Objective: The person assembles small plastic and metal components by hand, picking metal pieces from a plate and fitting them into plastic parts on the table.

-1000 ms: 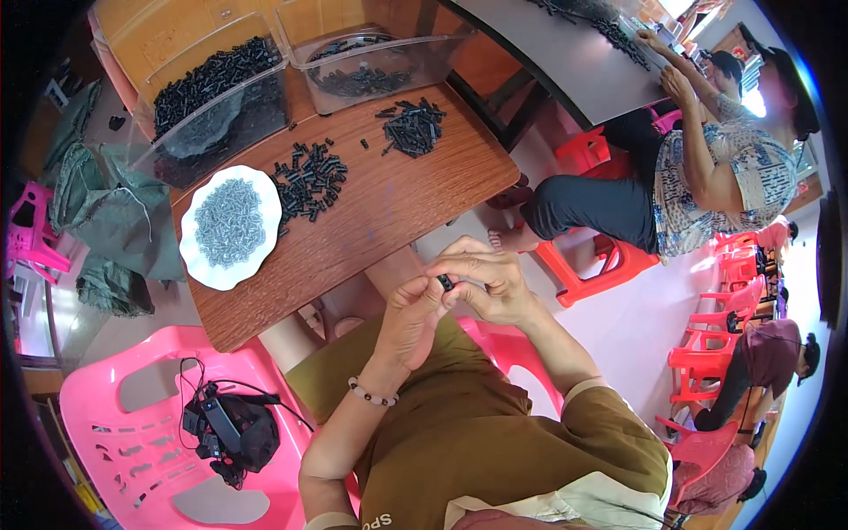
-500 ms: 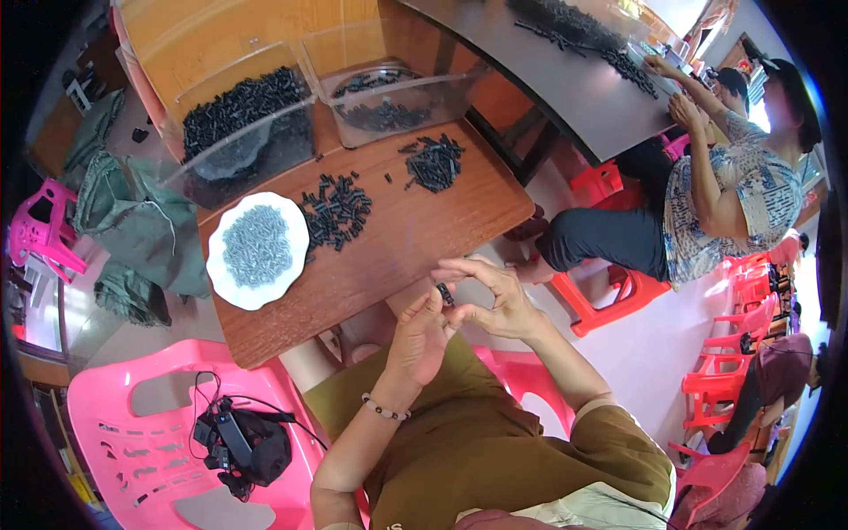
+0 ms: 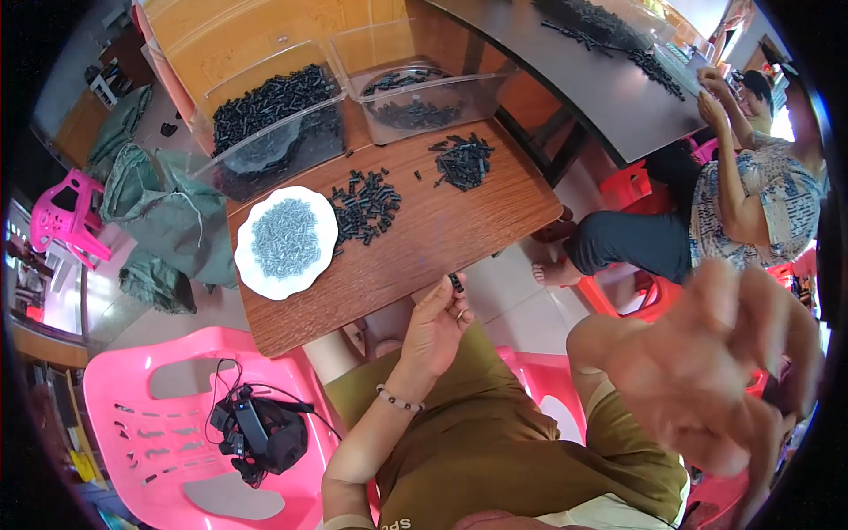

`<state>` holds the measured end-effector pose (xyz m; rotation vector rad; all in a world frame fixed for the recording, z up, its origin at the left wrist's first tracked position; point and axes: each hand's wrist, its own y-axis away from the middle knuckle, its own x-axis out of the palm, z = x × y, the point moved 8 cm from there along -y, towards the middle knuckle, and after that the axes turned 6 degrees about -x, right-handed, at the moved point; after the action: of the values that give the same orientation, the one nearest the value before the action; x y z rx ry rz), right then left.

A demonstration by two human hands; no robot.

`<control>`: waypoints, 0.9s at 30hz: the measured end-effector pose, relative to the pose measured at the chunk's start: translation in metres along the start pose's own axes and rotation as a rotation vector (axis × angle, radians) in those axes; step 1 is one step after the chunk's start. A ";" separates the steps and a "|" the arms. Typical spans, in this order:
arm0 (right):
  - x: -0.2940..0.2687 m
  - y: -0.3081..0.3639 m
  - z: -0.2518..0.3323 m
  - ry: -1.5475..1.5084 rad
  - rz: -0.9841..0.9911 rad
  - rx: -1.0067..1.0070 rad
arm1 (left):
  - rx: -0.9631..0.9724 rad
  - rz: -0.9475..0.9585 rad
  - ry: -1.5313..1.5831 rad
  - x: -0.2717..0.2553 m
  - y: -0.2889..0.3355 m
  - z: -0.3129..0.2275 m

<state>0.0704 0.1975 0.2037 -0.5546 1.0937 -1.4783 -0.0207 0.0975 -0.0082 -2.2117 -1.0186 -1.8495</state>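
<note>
Fingers of left hand [image 3: 435, 334] pinch black plastic piece [image 3: 457, 283], axis steep; right hand [image 3: 693, 375] well apart, blurred, grip unclear.

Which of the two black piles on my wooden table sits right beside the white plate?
The left pile, spread close along the right edge of the white plate; the right pile lies well apart, by the right-hand bin.

The olive-brown short-sleeved top [image 3: 495, 433] has white lettering [image 3: 395, 525] on the chest, a cream panel [image 3: 609, 512] near the shoulder and pale sleeve trim [image 3: 349, 523]. A bracelet [image 3: 399, 402] of pale and darker round beads circles the wrist of the left hand [image 3: 435, 331]; lighter olive cloth [image 3: 353, 386] covers the lap.
</note>
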 end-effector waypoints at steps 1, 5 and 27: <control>0.010 -0.008 -0.005 -0.011 -0.004 -0.002 | -0.018 0.020 0.019 -0.001 -0.001 0.001; 0.022 -0.002 0.006 -0.063 -0.014 -0.007 | 0.011 -0.019 0.044 -0.010 -0.001 -0.003; 0.027 -0.025 0.004 -0.005 0.043 0.000 | -0.006 -0.044 0.015 -0.012 -0.002 -0.003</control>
<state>0.0551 0.1678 0.2211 -0.5314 1.0957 -1.4393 -0.0246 0.0922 -0.0187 -2.1925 -1.0686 -1.8860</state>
